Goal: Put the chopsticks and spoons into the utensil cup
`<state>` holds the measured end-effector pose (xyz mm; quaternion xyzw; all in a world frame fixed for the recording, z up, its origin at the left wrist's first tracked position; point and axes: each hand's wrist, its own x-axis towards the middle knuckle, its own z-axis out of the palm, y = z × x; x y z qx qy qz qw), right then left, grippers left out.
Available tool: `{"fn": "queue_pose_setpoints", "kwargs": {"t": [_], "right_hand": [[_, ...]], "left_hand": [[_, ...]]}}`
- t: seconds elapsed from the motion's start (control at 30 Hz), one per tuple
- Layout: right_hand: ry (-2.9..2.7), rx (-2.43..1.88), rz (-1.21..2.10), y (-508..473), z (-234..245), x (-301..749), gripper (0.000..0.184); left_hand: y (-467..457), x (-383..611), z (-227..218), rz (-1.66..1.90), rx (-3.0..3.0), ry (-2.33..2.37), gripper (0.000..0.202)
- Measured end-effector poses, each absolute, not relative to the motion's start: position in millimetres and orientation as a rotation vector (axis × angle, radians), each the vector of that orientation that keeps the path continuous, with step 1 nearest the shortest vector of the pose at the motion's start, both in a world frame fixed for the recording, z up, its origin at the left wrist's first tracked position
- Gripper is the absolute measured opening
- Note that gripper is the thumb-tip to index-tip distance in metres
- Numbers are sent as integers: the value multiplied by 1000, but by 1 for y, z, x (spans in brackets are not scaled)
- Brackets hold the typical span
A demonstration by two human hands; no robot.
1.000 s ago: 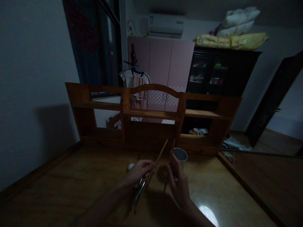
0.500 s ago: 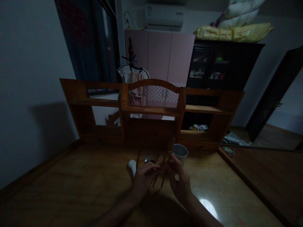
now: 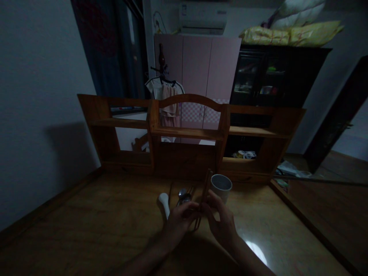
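Observation:
A few wooden chopsticks [image 3: 207,183] stand tilted between my two hands above the desk. My left hand [image 3: 179,220] pinches them from the left, fingers closed. From the other side my right hand [image 3: 220,218] grips them, its fingertips meeting those of the left. Just behind my right hand is a grey cup [image 3: 221,183], partly covered by it. On the desk beyond my left hand lie a metal spoon [image 3: 182,192] and other thin utensils, their near ends hidden. A white spoon [image 3: 164,201] lies left of them, its handle running toward my left hand.
A wooden shelf unit [image 3: 186,133] runs along the back of the desk [image 3: 115,214]. The wall [image 3: 43,115] borders the desk on the left. A raised wooden edge [image 3: 304,218] follows the right side. Light reflects off the desktop at the lower right.
The chopsticks, spread apart earlier, are now drawn together into a tight upright bundle between my hands. The whole view has shifted slightly, and more of the metal spoon area shows.

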<state>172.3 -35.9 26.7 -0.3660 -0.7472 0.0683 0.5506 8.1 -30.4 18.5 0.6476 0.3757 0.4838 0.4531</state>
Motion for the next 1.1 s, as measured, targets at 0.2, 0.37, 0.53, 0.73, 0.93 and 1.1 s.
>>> {"fn": "queue_pose_setpoints", "kwargs": {"t": [0.2,0.37,0.53,0.73,0.93,1.1], "right_hand": [[-1775,-863,259,-37,32,173,41],[-1794,-863,287,-38,31,173,42],[-1789,-861,235,-38,30,174,43],[-1788,-860,200,-38,28,176,41],[-1786,-834,248,-38,28,174,43],[-1785,-847,268,-38,26,172,38]], "left_hand": [[-31,7,17,1124,1604,922,16],[-34,6,22,1170,1647,942,13],[-30,4,18,1118,1736,993,13],[-27,1,15,1018,1761,972,17],[-29,0,17,1004,1768,932,18],[-28,0,15,1017,1770,873,18]]}}
